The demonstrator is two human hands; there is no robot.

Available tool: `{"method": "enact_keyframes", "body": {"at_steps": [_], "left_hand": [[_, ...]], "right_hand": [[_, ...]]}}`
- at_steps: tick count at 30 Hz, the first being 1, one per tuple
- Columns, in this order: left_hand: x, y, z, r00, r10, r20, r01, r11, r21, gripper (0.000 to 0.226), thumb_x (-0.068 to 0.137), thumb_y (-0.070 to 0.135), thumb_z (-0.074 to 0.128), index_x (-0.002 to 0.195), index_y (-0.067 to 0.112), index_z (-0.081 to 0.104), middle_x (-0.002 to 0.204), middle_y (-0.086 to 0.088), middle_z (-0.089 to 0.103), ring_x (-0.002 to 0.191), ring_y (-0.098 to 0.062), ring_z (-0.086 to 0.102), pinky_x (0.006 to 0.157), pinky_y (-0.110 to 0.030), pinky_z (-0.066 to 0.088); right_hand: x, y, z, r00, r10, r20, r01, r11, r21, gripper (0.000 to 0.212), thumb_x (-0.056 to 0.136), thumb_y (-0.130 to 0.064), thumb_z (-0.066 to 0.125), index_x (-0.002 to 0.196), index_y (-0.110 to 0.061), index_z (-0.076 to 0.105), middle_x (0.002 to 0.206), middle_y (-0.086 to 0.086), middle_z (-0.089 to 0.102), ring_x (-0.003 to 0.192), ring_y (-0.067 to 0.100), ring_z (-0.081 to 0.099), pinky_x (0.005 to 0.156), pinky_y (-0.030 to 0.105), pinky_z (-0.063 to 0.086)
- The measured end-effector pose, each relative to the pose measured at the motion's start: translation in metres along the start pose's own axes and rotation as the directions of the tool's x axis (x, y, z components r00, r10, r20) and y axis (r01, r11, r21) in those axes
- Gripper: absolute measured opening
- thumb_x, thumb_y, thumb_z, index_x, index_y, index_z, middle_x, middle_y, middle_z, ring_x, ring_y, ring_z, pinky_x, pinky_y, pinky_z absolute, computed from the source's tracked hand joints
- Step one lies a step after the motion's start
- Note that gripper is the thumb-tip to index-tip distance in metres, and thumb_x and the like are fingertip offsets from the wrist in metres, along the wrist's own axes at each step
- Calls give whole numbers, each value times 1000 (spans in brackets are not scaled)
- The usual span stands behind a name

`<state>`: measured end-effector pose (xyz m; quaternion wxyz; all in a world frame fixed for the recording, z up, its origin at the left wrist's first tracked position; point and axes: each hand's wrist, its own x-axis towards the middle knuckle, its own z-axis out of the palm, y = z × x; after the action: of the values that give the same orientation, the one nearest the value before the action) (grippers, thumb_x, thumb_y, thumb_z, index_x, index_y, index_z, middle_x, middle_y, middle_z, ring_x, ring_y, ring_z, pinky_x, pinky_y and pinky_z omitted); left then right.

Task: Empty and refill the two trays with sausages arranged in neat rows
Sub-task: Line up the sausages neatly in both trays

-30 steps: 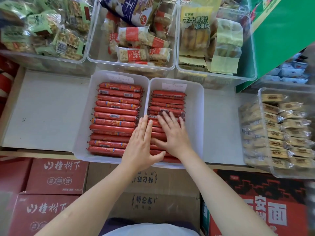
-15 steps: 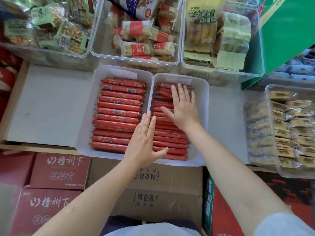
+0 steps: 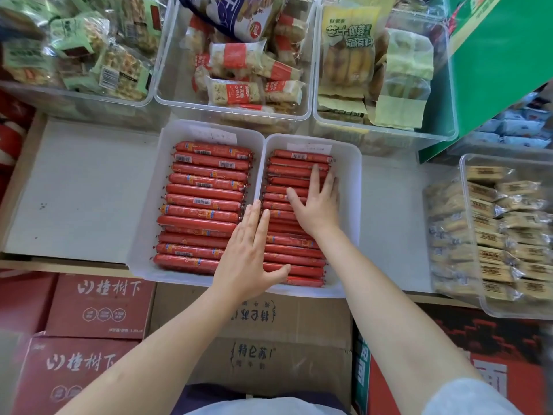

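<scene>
Where the white shelf [image 3: 80, 190] lies bare, cartons [image 3: 98, 307] stack below.

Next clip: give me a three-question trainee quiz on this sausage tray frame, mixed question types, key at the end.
1. True or false: the left hand grips a sausage.
2. The right hand lies flat on the sausages in which tray? A) left tray B) right tray C) neither
3. Fill in: each tray carries a paper ____ on its far wall.

Key: 1 false, its fingers lie straight over the wall between the trays; 2 B; 3 label.
</scene>
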<state>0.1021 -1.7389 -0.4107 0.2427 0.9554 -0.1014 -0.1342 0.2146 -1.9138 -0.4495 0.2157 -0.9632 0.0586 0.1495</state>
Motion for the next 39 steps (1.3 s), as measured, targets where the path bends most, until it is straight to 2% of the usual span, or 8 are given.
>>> {"method": "enact_keyframes", "body": {"at_steps": [5, 9, 13, 20, 23, 30, 35, 39], "left_hand": [[0, 1, 0, 1000, -6, 2, 6, 1000, -4, 111, 82, 71, 50, 158, 15, -9, 163, 0, -27, 150, -14, -21, 125, -38, 7], [-1, 0, 0, 1000, -4, 1, 4, 1000, -7, 111, 83, 70, 51, 158, 15, -9, 163, 1, -27, 150, -14, -20, 125, -38, 7], [-1, 0, 0, 1000, -11, 9, 11, 1000, 5, 111, 83, 71, 50, 158, 16, -10, 162, 1, -28, 150, -13, -22, 124, -36, 4], [0, 1, -1, 1000, -15, 15, 15, 1000, 9, 111, 83, 71, 50, 158, 15, -10, 162, 0, -29, 149, -12, -23, 124, -35, 2], [0, 0, -1, 1000, -15, 16, 15, 1000, 9, 111, 83, 71, 51, 158, 16, -11, 162, 0, -29, 149, -13, -23, 124, -35, 1], [0, 2, -2, 1000, -17, 14, 17, 1000, -3, 112, 83, 69, 54, 158, 15, -9, 162, 0, -28, 149, -13, -23, 122, -32, 0], [-1, 3, -3, 1000, -26, 5, 26, 1000, -9, 113, 83, 69, 54, 158, 14, -10, 163, -1, -26, 150, -13, -22, 124, -33, 1], [-2, 4, -3, 1000, -26, -16, 25, 1000, -18, 110, 84, 66, 55, 158, 13, -8, 164, -3, -23, 150, -12, -21, 124, -33, 1]], "right_hand": [[9, 3, -14, 980, 168, -108, -108, 899, 425, 82, 99, -51, 45, 158, -9, 5, 163, 17, 11, 150, 28, 15, 119, 36, 17], [25, -10, -26, 944, 327, 30, -253, 666, 701, 77, 95, -44, 52, 157, -14, 17, 159, 7, 29, 146, 22, 28, 119, 35, 23], [28, -10, -20, 960, 277, 28, -226, 715, 661, 69, 79, -54, 49, 143, -33, 39, 134, -8, 57, 123, 16, 55, 108, 45, 42], [30, -9, -27, 973, 222, 62, -193, 640, 743, 47, 82, -45, 51, 128, -37, 51, 117, -12, 66, 108, 11, 62, 102, 44, 48], [23, 1, -25, 962, 273, 26, -193, 606, 772, 55, 95, -41, 48, 147, -28, 40, 139, -13, 51, 126, 10, 49, 112, 34, 35], [4, 4, -10, 972, 211, 100, -226, 750, 621, 90, 81, -65, 47, 154, -21, 19, 155, 2, 37, 141, 19, 36, 118, 46, 30], [-36, 12, -11, 977, -154, -145, 167, 983, 80, 85, 95, -59, 39, 158, -13, 5, 166, 9, 6, 152, 21, 4, 123, 39, 4], [-36, 14, 9, 937, -345, 48, 346, 907, -238, 88, 90, -74, 29, 159, -24, 6, 166, 1, 1, 153, 21, -7, 123, 48, -1]]}}
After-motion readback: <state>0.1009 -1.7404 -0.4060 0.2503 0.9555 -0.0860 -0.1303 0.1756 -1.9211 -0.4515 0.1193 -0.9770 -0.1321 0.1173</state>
